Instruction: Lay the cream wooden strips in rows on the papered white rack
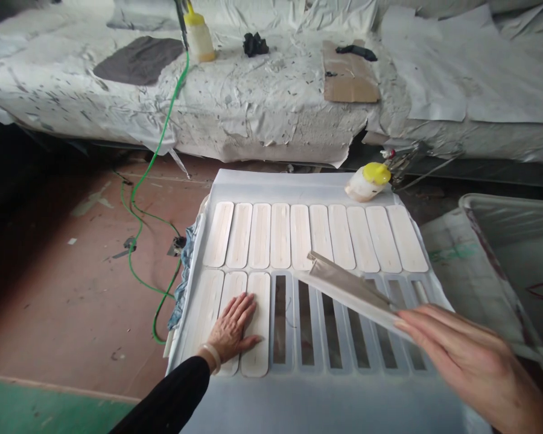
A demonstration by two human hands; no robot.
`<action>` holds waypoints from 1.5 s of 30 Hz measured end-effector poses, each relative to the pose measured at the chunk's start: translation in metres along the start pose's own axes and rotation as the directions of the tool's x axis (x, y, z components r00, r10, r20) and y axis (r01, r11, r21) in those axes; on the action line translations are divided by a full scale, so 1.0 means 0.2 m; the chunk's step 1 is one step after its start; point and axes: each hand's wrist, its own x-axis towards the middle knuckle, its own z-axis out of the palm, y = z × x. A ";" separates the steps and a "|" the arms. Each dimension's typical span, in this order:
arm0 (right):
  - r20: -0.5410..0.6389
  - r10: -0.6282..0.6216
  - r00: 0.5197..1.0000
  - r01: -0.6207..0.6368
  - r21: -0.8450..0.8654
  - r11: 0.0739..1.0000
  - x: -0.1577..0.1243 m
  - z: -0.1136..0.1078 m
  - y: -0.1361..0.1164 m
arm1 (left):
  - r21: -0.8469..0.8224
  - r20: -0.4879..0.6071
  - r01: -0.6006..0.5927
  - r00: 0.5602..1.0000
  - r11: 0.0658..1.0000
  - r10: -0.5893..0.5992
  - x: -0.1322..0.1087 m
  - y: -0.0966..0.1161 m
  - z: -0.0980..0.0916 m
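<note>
Your left hand [233,325] is flat, fingers a bit spread, on the pale strips [256,358] at the near left, maybe to keep them still. Your right hand [466,346] pinches a long piece [353,289] by its near right end, likely so the rest stays free. It tilts above the bare slots [333,337] in the tabletop [317,401].

Flat rounded-rect. panels [280,235] were off-wht w/ faint tan streaks; long narrow piece [353,282] greyish beige, wht edge; slotted flat board [308,401] pale blue-grey; thin hose [174,96] grn; sheet-draped bench [289,108] wht, dk-flecked.
</note>
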 end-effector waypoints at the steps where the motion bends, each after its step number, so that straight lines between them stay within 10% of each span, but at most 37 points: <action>1: -0.055 0.142 0.988 -0.140 0.040 0.989 -0.02 0.05 -0.04 | -0.004 0.005 -0.001 1.000 1.000 0.001 0.00 0.00 -0.01; 6: -0.019 0.639 0.769 -0.605 0.299 0.738 -0.24 0.53 -0.25 | 0.003 0.057 -0.030 0.998 1.000 0.030 0.02 -0.02 -0.04; 11: -0.119 0.639 0.760 -0.587 0.296 0.753 -0.41 0.99 -0.41 | -0.024 0.049 -0.051 0.997 0.998 0.052 0.06 -0.03 -0.05; 20: 0.139 0.850 0.509 -0.827 0.354 0.437 -0.44 1.26 -0.33 | 0.032 0.078 -0.008 0.997 0.999 0.005 0.13 -0.02 -0.03; 31: 0.407 0.777 0.480 -0.842 0.463 0.278 -0.46 1.50 -0.20 | -0.109 0.007 0.054 0.999 0.993 -0.054 0.20 0.06 0.05; 45: 0.356 0.737 0.575 -0.818 0.233 0.526 -0.41 1.47 -0.19 | 0.092 0.075 -0.106 0.992 0.990 0.100 0.24 0.08 0.06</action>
